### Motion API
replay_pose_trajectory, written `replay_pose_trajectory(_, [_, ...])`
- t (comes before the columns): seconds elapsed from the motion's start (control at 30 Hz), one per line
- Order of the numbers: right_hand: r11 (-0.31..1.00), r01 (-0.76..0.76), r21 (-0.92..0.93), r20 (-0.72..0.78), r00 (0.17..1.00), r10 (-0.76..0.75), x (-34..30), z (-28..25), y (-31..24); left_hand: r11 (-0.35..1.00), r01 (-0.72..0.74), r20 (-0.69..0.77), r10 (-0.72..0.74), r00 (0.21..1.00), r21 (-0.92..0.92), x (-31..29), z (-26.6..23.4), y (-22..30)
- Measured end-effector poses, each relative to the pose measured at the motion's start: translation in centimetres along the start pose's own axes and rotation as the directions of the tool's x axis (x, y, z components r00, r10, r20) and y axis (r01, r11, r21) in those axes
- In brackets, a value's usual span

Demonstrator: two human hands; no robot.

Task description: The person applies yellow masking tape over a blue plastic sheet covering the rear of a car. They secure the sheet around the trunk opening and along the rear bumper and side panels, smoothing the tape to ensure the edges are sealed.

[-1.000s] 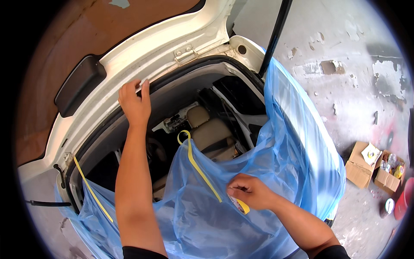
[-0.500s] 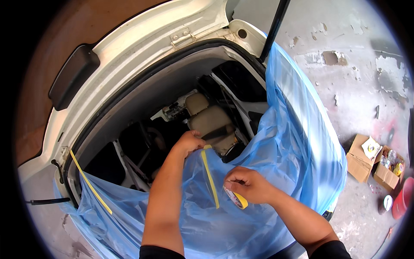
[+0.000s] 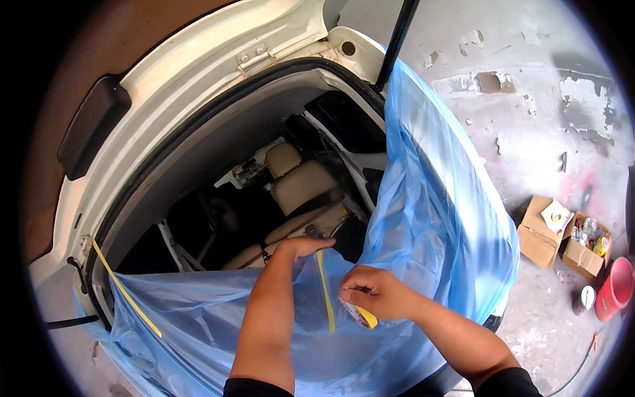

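Note:
Blue plastic film (image 3: 211, 317) hangs over the lower part of a white car's rear opening. My left hand (image 3: 309, 246) lies along the film's upper edge with its fingers stretched out, at the top of a yellow tape strip (image 3: 326, 291). That strip runs down the film. To the right of it, my right hand (image 3: 380, 291) is closed around a roll of yellow masking tape (image 3: 360, 315), held just above the film. Another yellow tape strip (image 3: 129, 291) slants down from the opening's left side onto the film.
Overhead is the raised white tailgate (image 3: 198, 66), with a dark gas strut (image 3: 399, 41) at its right. Beige seats (image 3: 302, 188) show inside the car. On the worn floor at right stand cardboard boxes (image 3: 539, 241), a red bucket (image 3: 615, 288) and a can (image 3: 585, 300).
My left hand has gone from bent fingers to stretched ones along the film edge, and that edge now lies lower and straighter. The view has shifted slightly; my right hand still holds the tape roll.

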State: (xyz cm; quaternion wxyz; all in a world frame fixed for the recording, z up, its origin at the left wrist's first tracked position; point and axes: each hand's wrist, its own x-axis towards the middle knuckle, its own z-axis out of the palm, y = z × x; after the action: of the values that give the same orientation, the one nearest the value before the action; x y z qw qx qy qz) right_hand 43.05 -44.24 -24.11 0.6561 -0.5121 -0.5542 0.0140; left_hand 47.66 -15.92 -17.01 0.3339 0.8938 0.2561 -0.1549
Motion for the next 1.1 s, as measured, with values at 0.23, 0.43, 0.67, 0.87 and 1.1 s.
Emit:
replay_pose_trajectory(0.23, [1.000,0.014,0.002,-0.001,1.000,-0.014,-0.8,-1.1,-0.4,0.858,-0.430,-0.149,0.404,0.902,-0.280,-2.3,-2.1,2.2])
replay_pose_trajectory(0.43, [0.999,0.037,-0.031,0.011,0.999,-0.037,-0.6,-1.3,-1.4,0.751,-0.601,-0.367,0.497,0.787,-0.272,-9.3,-8.2,4.0])
replay_pose_trajectory(0.67, [0.997,0.062,-0.047,0.054,0.997,-0.059,0.0,-0.7,-2.0,0.758,-0.651,-0.652,0.510,0.560,0.034,-16.9,-12.3,6.2])
replay_pose_trajectory(0.87, [0.994,0.110,-0.028,0.076,0.991,-0.108,1.1,0.3,-2.9,0.691,-0.722,-0.719,0.488,0.495,-0.028,-19.9,-14.4,6.7])
replay_pose_trajectory(1.1, [0.993,0.110,-0.043,0.108,0.989,-0.105,3.1,0.8,-4.9,0.723,-0.691,-0.745,0.448,0.495,-0.024,-24.5,-15.6,7.4])
